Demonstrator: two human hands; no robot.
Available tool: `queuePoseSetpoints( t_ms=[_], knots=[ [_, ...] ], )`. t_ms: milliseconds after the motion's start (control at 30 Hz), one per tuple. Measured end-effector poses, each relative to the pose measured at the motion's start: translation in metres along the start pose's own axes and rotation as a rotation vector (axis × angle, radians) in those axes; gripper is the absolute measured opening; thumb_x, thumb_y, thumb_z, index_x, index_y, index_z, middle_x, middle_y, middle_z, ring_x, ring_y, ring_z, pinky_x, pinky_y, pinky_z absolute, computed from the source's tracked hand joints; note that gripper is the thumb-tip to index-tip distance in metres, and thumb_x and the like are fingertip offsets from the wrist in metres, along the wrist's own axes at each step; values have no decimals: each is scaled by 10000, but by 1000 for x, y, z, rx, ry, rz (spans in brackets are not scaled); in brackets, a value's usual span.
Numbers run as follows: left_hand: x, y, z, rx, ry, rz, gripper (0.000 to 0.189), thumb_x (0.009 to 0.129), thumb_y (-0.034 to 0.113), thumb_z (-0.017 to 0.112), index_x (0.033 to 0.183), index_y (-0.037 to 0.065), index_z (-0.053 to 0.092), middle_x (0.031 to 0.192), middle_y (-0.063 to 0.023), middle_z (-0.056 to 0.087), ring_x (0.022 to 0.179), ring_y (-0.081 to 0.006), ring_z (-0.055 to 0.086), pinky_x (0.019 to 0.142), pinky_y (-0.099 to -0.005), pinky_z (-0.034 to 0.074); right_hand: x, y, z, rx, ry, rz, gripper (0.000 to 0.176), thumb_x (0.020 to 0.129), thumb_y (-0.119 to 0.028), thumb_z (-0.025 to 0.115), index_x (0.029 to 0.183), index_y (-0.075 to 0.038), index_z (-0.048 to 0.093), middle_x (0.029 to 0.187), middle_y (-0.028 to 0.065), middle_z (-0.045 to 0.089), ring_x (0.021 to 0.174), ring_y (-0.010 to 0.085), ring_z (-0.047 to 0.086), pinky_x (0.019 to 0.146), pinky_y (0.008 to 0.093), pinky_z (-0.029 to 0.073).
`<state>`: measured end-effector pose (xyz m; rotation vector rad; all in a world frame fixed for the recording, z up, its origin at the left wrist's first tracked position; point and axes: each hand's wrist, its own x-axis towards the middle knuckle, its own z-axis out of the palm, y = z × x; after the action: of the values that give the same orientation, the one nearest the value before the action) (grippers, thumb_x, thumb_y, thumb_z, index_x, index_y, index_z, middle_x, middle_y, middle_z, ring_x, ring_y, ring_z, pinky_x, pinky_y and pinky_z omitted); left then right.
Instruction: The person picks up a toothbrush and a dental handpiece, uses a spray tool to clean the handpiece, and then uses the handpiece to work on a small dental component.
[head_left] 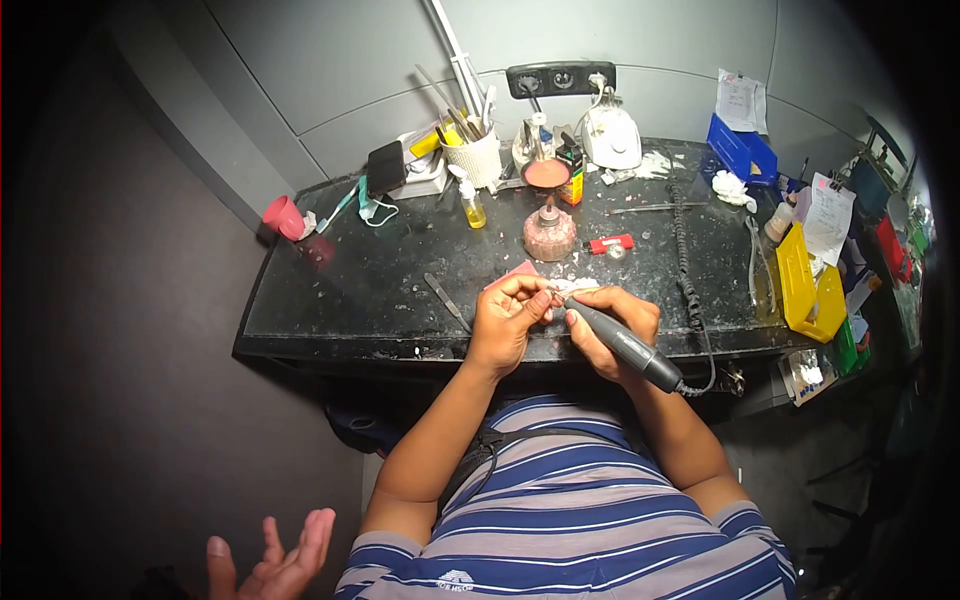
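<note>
My right hand point(628, 312) is wrapped round a dark grey rotary handpiece point(637, 352), whose tip points up and left toward my other hand. With thumb and fingers pinched together, my left hand point(503, 322) meets that tip; whatever small piece it holds is too hidden to name. Both hands are over the front edge of the black bench point(350, 290). A pink sheet point(520, 271) lies just behind my left fingers, and white scraps point(575, 284) lie behind the handpiece tip. The handpiece's coiled cord point(684, 265) runs back across the bench.
Behind my hands stand a pink-crusted burner point(549, 236), a red lighter point(611, 244) and a yellow-liquid bottle point(471, 206). A metal knife point(446, 301) lies left. A yellow bin point(808, 290) and blue bin point(742, 152) stand right. Another person's open hand point(275, 565) shows lower left.
</note>
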<state>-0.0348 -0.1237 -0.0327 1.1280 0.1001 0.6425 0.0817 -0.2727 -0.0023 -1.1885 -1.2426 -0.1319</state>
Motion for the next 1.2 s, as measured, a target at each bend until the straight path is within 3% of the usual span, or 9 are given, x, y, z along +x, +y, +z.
queuePoseSetpoints(
  t_ms=[1033,1200],
  knots=[
    [-1,3,1,-32,-26,7,137,987,1,669,1107,-55,701,982,-115,738,817,-136,659,776,-266,530,1,-1,-2,7,-11,-15,177,863,-44,789,992,48,709,936,185,788,837,260,791,758,329,614],
    [-1,4,1,-41,-48,20,132,995,11,670,1110,-43,707,979,-100,747,812,-107,649,763,-246,523,1,1,-1,8,-7,-34,170,865,-43,783,991,44,711,945,186,789,849,262,792,769,333,614]
  ],
)
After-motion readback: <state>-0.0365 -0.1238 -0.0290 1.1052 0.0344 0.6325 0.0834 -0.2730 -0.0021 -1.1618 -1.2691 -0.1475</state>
